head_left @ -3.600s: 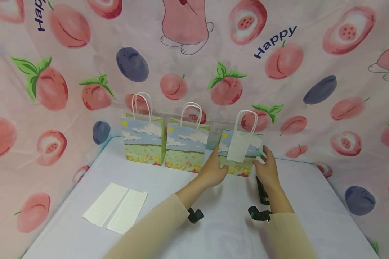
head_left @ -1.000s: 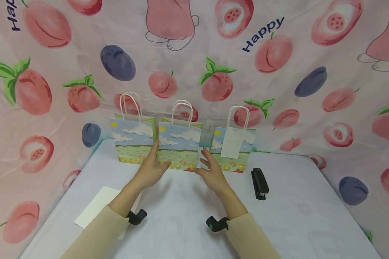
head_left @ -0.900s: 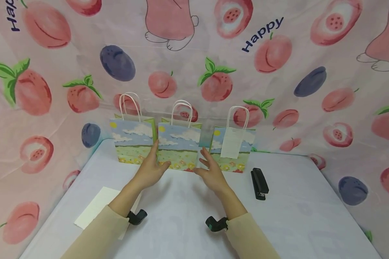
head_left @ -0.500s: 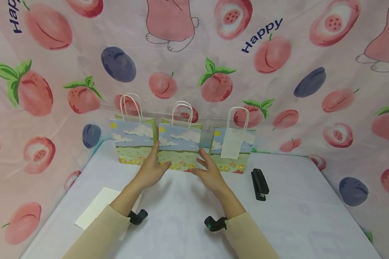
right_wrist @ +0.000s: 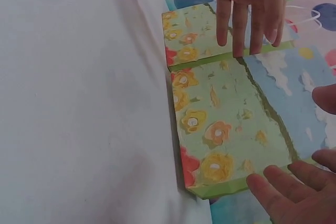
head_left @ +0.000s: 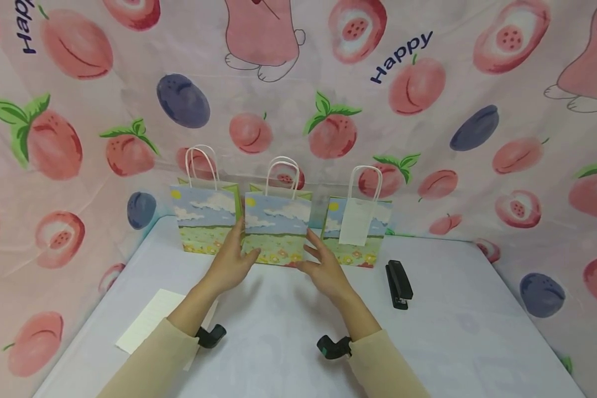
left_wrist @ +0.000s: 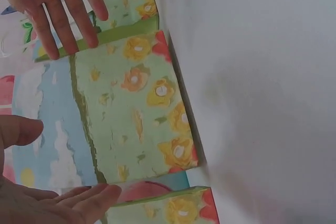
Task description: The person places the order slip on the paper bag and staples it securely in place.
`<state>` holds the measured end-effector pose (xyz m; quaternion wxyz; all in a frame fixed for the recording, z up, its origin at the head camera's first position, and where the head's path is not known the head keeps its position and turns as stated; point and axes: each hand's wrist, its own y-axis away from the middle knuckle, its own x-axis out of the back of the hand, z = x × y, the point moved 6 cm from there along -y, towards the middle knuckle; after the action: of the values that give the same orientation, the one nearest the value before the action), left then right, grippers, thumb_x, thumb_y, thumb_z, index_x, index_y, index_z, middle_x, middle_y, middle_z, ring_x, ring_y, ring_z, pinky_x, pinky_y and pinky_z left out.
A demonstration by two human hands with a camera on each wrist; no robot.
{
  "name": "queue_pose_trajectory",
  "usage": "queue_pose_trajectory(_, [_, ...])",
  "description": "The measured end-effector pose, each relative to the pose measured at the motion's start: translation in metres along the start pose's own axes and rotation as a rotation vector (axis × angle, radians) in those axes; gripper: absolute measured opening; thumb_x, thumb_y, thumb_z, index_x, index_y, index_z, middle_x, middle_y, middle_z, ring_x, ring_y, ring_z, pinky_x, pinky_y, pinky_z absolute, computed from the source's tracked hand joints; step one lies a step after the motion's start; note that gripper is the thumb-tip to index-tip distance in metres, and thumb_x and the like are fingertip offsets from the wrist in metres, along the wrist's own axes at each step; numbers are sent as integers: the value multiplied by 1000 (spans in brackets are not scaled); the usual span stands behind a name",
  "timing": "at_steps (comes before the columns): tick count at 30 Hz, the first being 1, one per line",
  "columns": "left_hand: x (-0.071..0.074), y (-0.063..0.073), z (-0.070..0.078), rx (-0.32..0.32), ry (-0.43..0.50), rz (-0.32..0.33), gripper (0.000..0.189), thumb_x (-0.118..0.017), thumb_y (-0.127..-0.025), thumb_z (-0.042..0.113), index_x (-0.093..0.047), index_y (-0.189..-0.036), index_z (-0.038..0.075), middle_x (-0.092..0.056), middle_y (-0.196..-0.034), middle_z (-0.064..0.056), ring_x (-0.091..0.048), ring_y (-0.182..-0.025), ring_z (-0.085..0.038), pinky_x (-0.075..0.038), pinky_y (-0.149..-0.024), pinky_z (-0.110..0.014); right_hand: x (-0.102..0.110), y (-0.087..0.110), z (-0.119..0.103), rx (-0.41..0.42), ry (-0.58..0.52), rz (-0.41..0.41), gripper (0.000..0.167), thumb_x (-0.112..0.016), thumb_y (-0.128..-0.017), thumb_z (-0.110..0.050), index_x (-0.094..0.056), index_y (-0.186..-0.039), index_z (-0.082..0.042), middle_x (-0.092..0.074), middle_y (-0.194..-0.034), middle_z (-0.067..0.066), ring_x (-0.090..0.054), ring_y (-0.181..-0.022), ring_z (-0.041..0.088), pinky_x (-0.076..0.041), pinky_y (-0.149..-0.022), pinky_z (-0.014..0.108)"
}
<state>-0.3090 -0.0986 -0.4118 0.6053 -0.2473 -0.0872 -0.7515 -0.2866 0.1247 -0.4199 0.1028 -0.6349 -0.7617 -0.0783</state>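
Middle paper bag (head_left: 277,221), printed with a sun, clouds and a flowered field, stood upright on the white table (head_left: 278,342) between two matching bags, its pale handles looping above the rim. On one side the left hand (head_left: 230,264) had its straight fingers in the gap next to the left-hand bag (head_left: 206,207); on the other the right hand (head_left: 325,270) had its fingers extended toward the right-hand bag (head_left: 363,254). Both hands were unclenched, fingertips along the middle bag's side edges and thumbs before its front; how firmly they pressed, if at all, could not be told. A white slip (head_left: 356,221) lay over the upper front of the right-hand bag, below its handles. Nearer the person, on the right, a black stapler (head_left: 399,284) lay on the table. White paper (head_left: 151,318) lay at the left, partly hidden by the left forearm. Behind the bags hung a pink fruit-print cloth (head_left: 288,99).
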Motion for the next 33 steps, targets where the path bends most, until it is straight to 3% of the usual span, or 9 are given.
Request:
queue_pose_trajectory(4, [5, 2, 4, -26, -56, 60, 79, -57, -107, 19, -6, -167, 7, -31, -165, -24, -42, -148, -44, -44, -114, -58, 4, 6, -1, -8, 5, 3, 82, -68, -96, -16, -26, -164, -33, -28, -171, -7, -34, -156, 26, -44, -114, 59])
queue_pose_trajectory(7, [10, 4, 6, -23, -87, 118, 66, -59, -107, 21, -27, -163, 7, -47, -156, -20, -55, -138, -40, -52, -106, -54, 8, 11, -1, -6, 1, -1, 81, -67, -97, -16, -26, -164, -33, -28, -171, -6, -35, -155, 27, -44, -114, 59])
queue_pose_trajectory(12, [16, 7, 6, 0, -84, 195, 41, -63, -105, 24, -59, -145, 12, -67, -138, -13, -70, -119, -32, -58, -97, -51, 16, 21, -4, -1, -18, 10, 80, -68, -97, -10, -28, -164, -31, -30, -170, -2, -38, -153, 31, -44, -115, 57])
queue_pose_trajectory(17, [19, 9, 8, 1, -76, 234, 29, -65, -104, 25, -73, -128, 11, -78, -113, -10, -76, -102, -27, -60, -91, -50, 23, 32, -10, 4, -2, 10, 79, -68, -97, -10, -30, -163, -30, -33, -169, -1, -40, -152, 31, -47, -113, 53])
queue_pose_trajectory(21, [20, 11, 11, -11, -55, 221, 29, -67, -103, 24, -74, -127, 9, -80, -107, -10, -77, -97, -26, -61, -87, -49, 27, 39, -16, 25, -2, -4, 77, -68, -97, -9, -32, -163, -28, -34, -168, 2, -41, -151, 33, -49, -111, 52])
queue_pose_trajectory(28, [20, 13, 15, -23, -62, 124, 25, -68, -102, 31, -76, -117, 13, -78, -111, -7, -77, -102, -26, -61, -87, -47, 37, 47, -19, 49, 36, -27, 66, -68, -99, -12, -40, -158, -25, -41, -163, 3, -46, -147, 33, -52, -108, 47])
queue_pose_trajectory(33, [20, 17, 17, -18, -37, 80, 24, -69, -101, 34, -77, -115, 17, -79, -105, -3, -76, -96, -23, -61, -84, -44, 44, 49, -20, 89, 74, -41, 58, -67, -101, -14, -45, -154, -19, -48, -157, 9, -53, -140, 39, -51, -108, 51])
